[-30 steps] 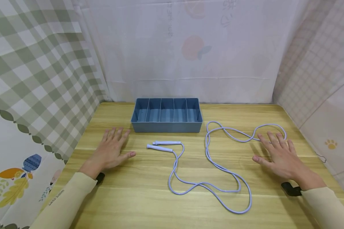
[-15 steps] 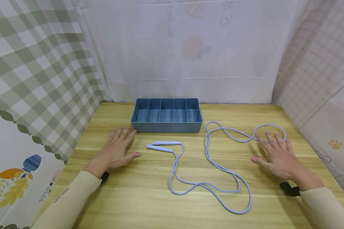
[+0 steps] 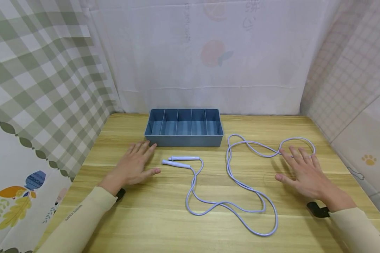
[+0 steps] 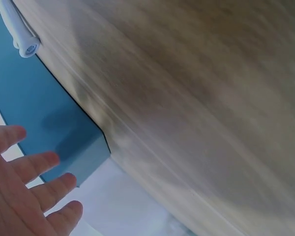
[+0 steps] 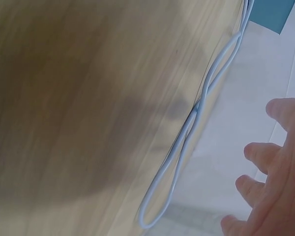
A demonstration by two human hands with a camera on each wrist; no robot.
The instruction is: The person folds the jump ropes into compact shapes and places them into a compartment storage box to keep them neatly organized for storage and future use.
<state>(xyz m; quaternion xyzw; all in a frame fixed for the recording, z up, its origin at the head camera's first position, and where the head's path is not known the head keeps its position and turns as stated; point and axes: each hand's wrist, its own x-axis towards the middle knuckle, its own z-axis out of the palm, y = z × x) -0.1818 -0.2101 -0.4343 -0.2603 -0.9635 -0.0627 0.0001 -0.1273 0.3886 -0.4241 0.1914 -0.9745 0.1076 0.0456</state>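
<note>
The left hand (image 3: 134, 168) lies flat with fingers straight and spread, holding nothing, its fingertips near the front left corner of the blue divided box (image 3: 184, 127) and its thumb close to the two pale handles (image 3: 181, 161) of the skipping rope (image 3: 231, 175). The right hand (image 3: 304, 172) is likewise flat and empty, fingers over the rope's far right loop. The rope sprawls loosely across the wooden table (image 3: 164, 225) between both hands.

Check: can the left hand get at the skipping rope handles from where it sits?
Probably yes. The left hand lies open on the table, just left of the two handles. Bare wood lies between them, and the blue organizer box sits behind, out of that path.
</note>
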